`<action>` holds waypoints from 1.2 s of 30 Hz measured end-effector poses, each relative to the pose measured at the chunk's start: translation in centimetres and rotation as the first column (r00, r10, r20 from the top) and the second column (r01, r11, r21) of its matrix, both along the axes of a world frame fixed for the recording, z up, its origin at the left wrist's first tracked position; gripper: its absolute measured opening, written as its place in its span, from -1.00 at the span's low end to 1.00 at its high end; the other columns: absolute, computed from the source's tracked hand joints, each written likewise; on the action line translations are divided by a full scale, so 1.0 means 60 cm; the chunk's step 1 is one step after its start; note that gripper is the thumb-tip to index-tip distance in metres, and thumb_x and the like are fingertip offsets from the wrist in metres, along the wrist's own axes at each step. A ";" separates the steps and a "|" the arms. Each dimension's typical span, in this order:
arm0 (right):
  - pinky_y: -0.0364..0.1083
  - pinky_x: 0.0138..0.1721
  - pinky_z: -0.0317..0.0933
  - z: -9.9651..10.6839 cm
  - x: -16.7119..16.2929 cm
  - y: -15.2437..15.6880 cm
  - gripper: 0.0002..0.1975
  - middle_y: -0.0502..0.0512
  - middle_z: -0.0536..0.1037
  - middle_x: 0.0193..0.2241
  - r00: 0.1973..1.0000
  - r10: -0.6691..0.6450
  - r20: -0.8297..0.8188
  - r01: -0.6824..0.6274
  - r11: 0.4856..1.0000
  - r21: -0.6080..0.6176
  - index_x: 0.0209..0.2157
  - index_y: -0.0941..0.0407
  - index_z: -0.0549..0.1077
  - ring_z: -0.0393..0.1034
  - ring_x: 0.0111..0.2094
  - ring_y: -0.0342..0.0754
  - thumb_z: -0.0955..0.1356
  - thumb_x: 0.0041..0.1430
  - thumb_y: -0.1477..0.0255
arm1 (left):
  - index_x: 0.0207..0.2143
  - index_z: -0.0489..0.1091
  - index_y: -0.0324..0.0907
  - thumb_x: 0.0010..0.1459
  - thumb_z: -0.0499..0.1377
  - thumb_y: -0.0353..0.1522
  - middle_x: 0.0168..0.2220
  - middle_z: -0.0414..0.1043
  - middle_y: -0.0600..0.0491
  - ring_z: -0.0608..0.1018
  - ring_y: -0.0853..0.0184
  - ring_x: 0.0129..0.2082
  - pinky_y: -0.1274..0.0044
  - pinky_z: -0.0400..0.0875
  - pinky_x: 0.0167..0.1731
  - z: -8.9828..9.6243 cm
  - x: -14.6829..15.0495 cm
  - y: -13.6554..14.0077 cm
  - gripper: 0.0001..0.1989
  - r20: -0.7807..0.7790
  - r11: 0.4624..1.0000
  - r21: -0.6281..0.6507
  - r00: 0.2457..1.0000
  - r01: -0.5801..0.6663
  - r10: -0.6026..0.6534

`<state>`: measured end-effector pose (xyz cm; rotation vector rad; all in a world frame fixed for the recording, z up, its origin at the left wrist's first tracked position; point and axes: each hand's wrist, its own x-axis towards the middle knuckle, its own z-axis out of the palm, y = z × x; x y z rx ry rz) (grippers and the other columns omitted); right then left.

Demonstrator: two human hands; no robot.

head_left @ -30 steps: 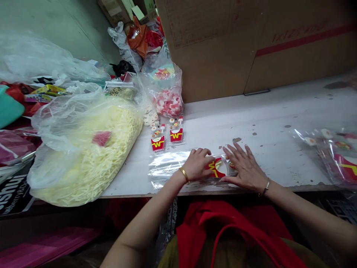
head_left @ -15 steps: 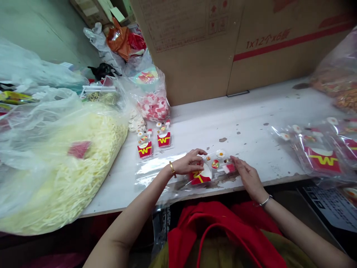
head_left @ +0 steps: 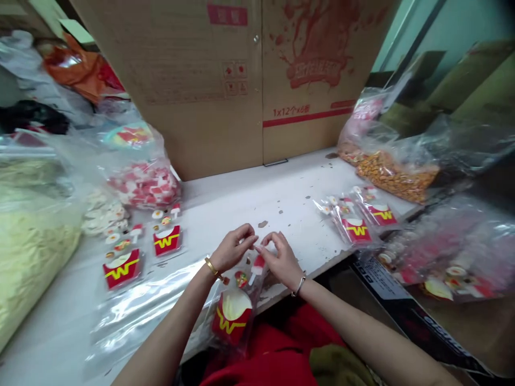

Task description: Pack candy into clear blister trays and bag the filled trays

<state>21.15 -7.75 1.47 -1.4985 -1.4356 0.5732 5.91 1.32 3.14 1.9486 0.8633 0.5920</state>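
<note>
Clear packet [head_left: 232,316] with a red carton and a yellow W inside it lies tilted below the two hands, at the table's front edge. From my far-off seat I see its carton end toward the wearer's body, well apart from the fingertips, and its upper end running up toward them. Between carton and fingers sit the smaller pieces: a round multicoloured piece [head_left: 241,279] just above the carton, and a red-and-white popsicle piece [head_left: 257,266], which is the nearer to the right hand [head_left: 281,262], just below its thumb.

On the left hand [head_left: 233,247] I make out curled fingers, with thumb and forefinger drawn close together at the tips. The right hand's thumb and forefinger bend into a loop, their tips just beside the left hand's. Whether either pair pinches the thin film, I cannot tell.

Flat clear film [head_left: 137,311] spreads over the table [head_left: 225,201] to the left of the packet, partly under the left forearm. Beyond it I see two carton sets [head_left: 121,269], one behind the other; well off to the right lie two filled packets [head_left: 356,229], side by side.
</note>
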 end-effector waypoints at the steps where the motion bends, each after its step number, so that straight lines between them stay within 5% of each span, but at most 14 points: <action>1: 0.17 0.13 0.06 0.005 0.005 0.000 -0.69 0.10 0.43 -0.14 0.998 -0.053 0.029 0.052 0.998 0.034 -0.13 0.02 0.30 0.28 -0.03 0.06 0.29 0.16 0.16 | -0.45 0.23 -0.14 0.17 0.06 -0.24 -0.53 0.26 0.18 0.42 0.43 -0.50 0.58 0.30 -0.44 -0.008 0.011 0.008 -0.80 0.032 0.996 0.001 0.995 -0.092 0.091; 3: 0.14 0.17 0.03 0.017 0.009 -0.011 -0.43 0.22 0.26 0.11 0.987 -0.067 0.149 0.056 0.995 0.079 0.13 0.08 0.11 0.09 0.17 0.07 0.27 0.17 0.13 | -0.47 0.19 -0.15 0.16 0.06 -0.26 -0.55 0.21 0.19 0.40 0.44 -0.53 0.59 0.29 -0.47 -0.024 0.041 0.022 -0.80 0.102 0.944 0.002 0.939 -0.329 0.327; 5: 0.18 0.25 -0.16 0.023 0.008 -0.034 -0.34 0.20 0.11 0.24 0.924 0.078 0.375 -0.100 0.994 0.039 0.22 0.07 0.03 -0.13 0.27 0.10 0.26 0.17 0.09 | -0.48 0.18 -0.15 0.17 0.04 -0.29 -0.56 0.20 0.18 0.38 0.43 -0.53 0.58 0.31 -0.47 -0.035 0.074 0.030 -0.81 0.152 0.857 0.012 0.848 -0.516 0.508; 7: 0.27 0.26 -0.34 0.015 0.014 -0.060 -0.36 0.14 0.08 0.26 0.777 0.249 0.578 -0.251 0.965 -0.079 0.19 0.02 0.14 -0.22 0.30 0.17 0.24 0.15 0.03 | -0.47 0.22 -0.16 0.18 0.04 -0.32 -0.51 0.28 0.14 0.42 0.41 -0.46 0.55 0.35 -0.39 -0.041 0.099 0.035 -0.83 0.132 0.860 0.069 0.859 -0.505 0.494; 9: 0.32 0.23 -0.33 -0.009 0.033 -0.075 -0.32 0.17 0.06 0.27 0.672 0.296 0.679 -0.256 0.953 -0.162 0.19 0.03 0.17 -0.21 0.30 0.22 0.21 0.14 -0.04 | -0.28 0.30 -0.17 0.17 0.08 -0.30 -0.28 0.42 0.04 0.47 0.37 -0.26 0.51 0.36 -0.21 -0.043 0.103 0.040 -0.88 0.117 0.899 0.198 0.920 -0.390 0.373; 12: 0.30 0.22 -0.28 -0.060 0.085 -0.067 -0.29 0.16 0.03 0.29 0.589 0.258 0.766 -0.196 0.965 -0.174 0.27 0.03 0.04 -0.23 0.31 0.18 0.15 0.19 -0.03 | 0.00 0.24 -0.15 0.15 0.13 -0.22 0.00 0.35 -0.05 0.38 0.25 0.01 0.40 0.23 0.03 -0.045 0.052 0.043 -0.62 -0.049 0.820 0.471 0.918 -0.325 0.393; 14: 0.29 0.22 -0.27 -0.089 0.131 -0.047 -0.29 0.13 -0.01 0.30 0.559 0.210 0.802 -0.163 0.976 -0.143 0.28 0.03 0.01 -0.24 0.31 0.17 0.13 0.20 -0.02 | 0.02 0.25 -0.14 0.17 0.10 -0.19 0.02 0.32 -0.08 0.35 0.19 0.04 0.35 0.20 0.03 -0.044 -0.014 0.038 -0.60 -0.180 0.711 0.578 0.787 -0.401 0.590; 17: 0.32 0.20 -0.24 -0.114 0.200 -0.014 -0.32 0.16 -0.03 0.30 0.547 0.130 0.827 -0.093 0.991 -0.095 0.26 0.08 0.06 -0.22 0.30 0.22 0.08 0.22 0.01 | -0.08 0.32 -0.15 0.14 0.11 -0.13 -0.04 0.33 -0.12 0.37 0.10 -0.02 0.31 0.22 -0.07 -0.048 -0.121 0.029 -0.63 -0.356 0.559 0.642 0.441 -0.525 0.824; 19: 0.34 0.19 -0.25 -0.118 0.231 0.004 -0.31 0.24 0.03 0.28 0.539 0.074 0.839 -0.033 0.997 -0.067 0.23 0.14 0.12 -0.20 0.29 0.26 0.07 0.22 0.02 | -0.15 0.35 -0.17 0.11 0.13 -0.13 -0.09 0.36 -0.14 0.37 0.06 -0.04 0.28 0.21 -0.09 -0.054 -0.171 0.027 -0.65 -0.466 0.535 0.646 0.275 -0.544 0.841; 21: 0.35 0.19 -0.29 -0.114 0.240 0.018 -0.32 0.32 0.08 0.26 0.517 0.048 0.855 -0.011 0.999 -0.049 0.19 0.21 0.20 -0.21 0.29 0.29 0.08 0.23 0.03 | -0.19 0.35 -0.19 0.12 0.12 -0.20 -0.13 0.40 -0.14 0.40 0.08 -0.07 0.28 0.19 -0.08 -0.061 -0.193 0.028 -0.72 -0.545 0.569 0.623 0.224 -0.536 0.808; 25: 0.34 0.22 -0.33 -0.087 0.190 0.027 -0.39 0.32 0.02 0.27 0.494 0.084 0.865 -0.130 0.991 -0.021 0.15 0.22 0.25 -0.30 0.31 0.25 0.08 0.26 0.10 | -0.24 0.36 -0.22 0.12 0.08 -0.36 -0.21 0.45 -0.08 0.44 0.18 -0.15 0.32 0.17 -0.06 -0.071 -0.152 0.015 -0.83 -0.565 0.659 0.574 0.347 -0.486 0.749; 31: 0.25 0.25 -0.30 -0.038 0.092 0.037 -0.26 0.20 -0.14 0.32 0.484 0.237 0.842 -0.409 0.912 -0.022 0.29 0.11 -0.09 -0.37 0.32 0.17 0.20 0.20 0.08 | -0.05 0.28 -0.12 0.10 0.09 -0.40 -0.10 0.42 -0.02 0.38 0.19 -0.04 0.25 0.06 0.05 -0.076 -0.019 -0.091 -0.67 -0.460 0.821 0.549 0.765 -0.154 0.451; 36: 0.27 0.23 -0.31 -0.041 0.067 0.060 0.00 0.25 -0.13 0.32 0.379 0.407 0.831 -0.577 0.806 -0.132 0.30 0.09 -0.11 -0.33 0.31 0.25 0.25 -0.03 -0.16 | -0.09 0.30 -0.11 0.14 0.11 -0.31 -0.12 0.40 0.00 0.38 0.24 -0.06 0.29 0.01 0.11 -0.065 -0.029 -0.171 -0.73 -0.415 0.865 0.499 0.890 0.048 0.190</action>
